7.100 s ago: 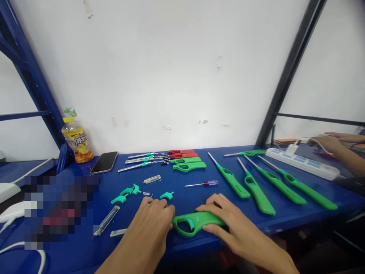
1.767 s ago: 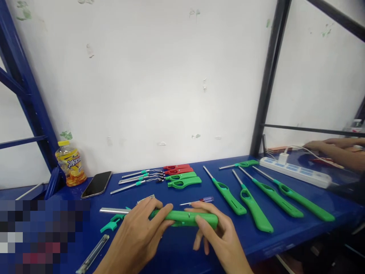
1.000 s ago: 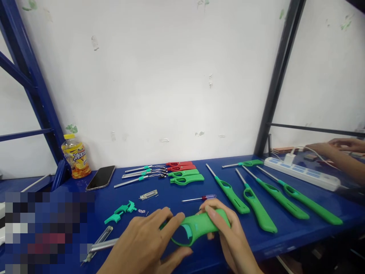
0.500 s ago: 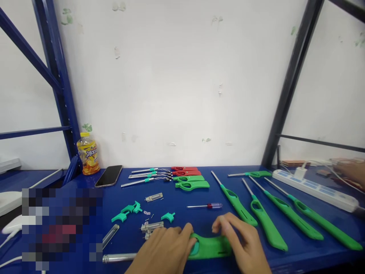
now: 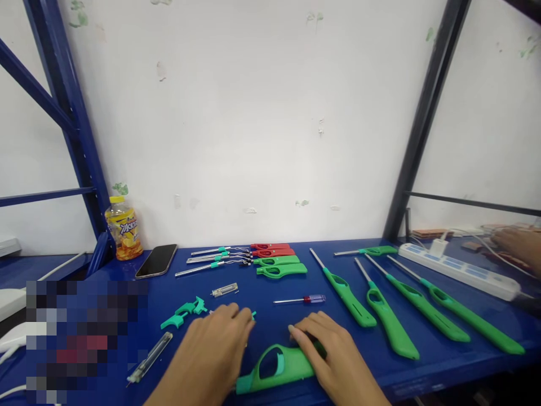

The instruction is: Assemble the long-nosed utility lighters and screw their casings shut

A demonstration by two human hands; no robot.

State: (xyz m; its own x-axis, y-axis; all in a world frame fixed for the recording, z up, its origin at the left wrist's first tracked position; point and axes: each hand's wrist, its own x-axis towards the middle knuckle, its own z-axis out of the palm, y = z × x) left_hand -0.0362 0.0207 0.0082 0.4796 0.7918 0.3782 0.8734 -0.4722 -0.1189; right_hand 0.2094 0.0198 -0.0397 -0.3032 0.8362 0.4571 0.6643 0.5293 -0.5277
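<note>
The blue counter (image 5: 270, 324) filled the lower part of the view. The left hand (image 5: 215, 349) hung over it, fingers pointing down and fingertips hidden, so whether its grip was spread or pinching something could not be told. The right hand (image 5: 333, 352) arched over the rear of the green lighter (image 5: 293, 366) — how firmly that grip closed (if at all) did not show. The lighter lay between the hands, toward the counter's near side; a drag of the left wrist might have caught its front end and swung it round, and a careless push might have sent it over the edge. It looked smooth and bright — looped, with a teal collar (image 5: 244, 385) in front and a teal trigger (image 5: 279, 363) inside the loop.
</note>
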